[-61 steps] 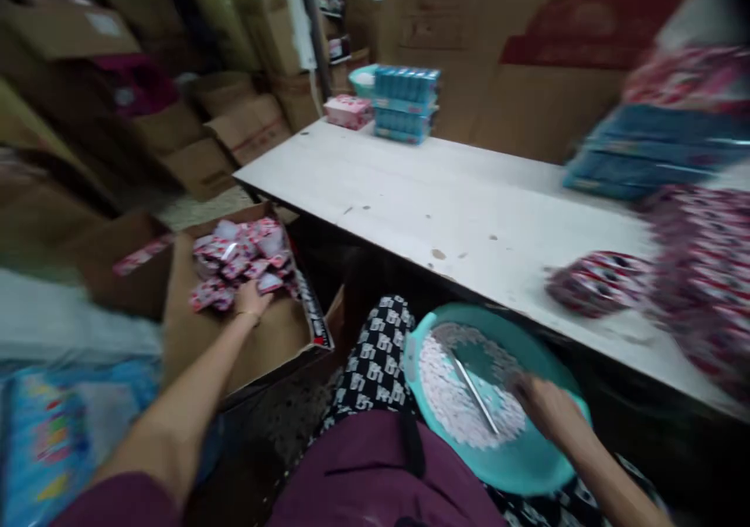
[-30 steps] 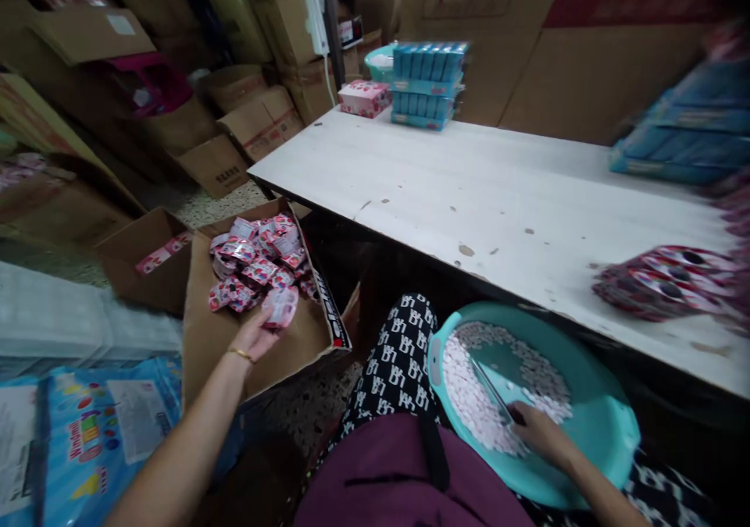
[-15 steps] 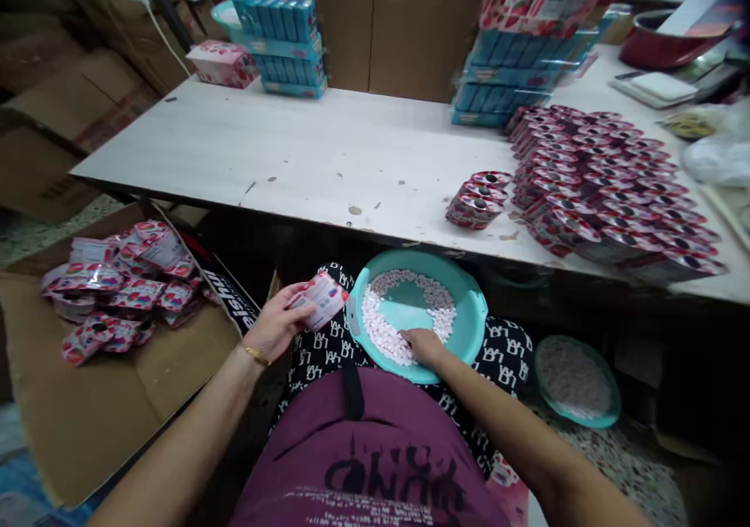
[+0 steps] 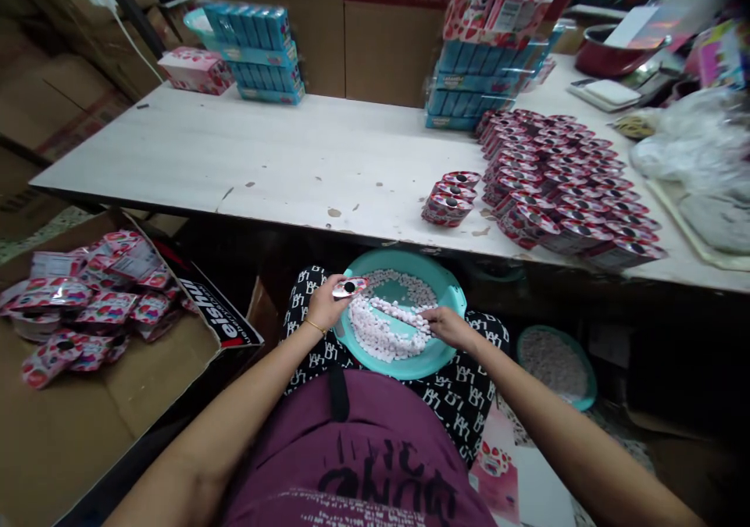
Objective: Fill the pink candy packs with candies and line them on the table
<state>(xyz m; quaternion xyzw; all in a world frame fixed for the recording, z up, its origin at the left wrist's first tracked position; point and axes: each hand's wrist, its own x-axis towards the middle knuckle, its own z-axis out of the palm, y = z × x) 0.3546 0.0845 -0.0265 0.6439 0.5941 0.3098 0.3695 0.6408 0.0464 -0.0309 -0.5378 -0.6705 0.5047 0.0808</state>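
My left hand [image 4: 326, 302] is closed round a small berry-printed packet [image 4: 350, 287], its end with a dark round spot turned upward at the basin's left rim. A turquoise basin [image 4: 454, 297] rests on my lap, with small white tablets [image 4: 375, 336] inside. My right hand [image 4: 451, 328] is closed at the right side of the basin, on the end of a narrow strip-like scoop [image 4: 401, 313] carrying a row of tablets. The scoop slants over the basin towards the packet, apart from it. My fingers partly hide its near end.
Left of me, an open carton [image 4: 158, 371] holds several berry-printed packets [image 4: 105, 308]. On the white table [image 4: 281, 160] stand rows of upright packets [image 4: 556, 176] and stacked blue boxes [image 4: 263, 55]. A second basin of tablets [image 4: 556, 367] sits on the floor at right.
My right hand has lifted from the tablets with a filled scoop and moved right. My left hand has brought the packet to the rim and turned its end upward. The view has shifted right.
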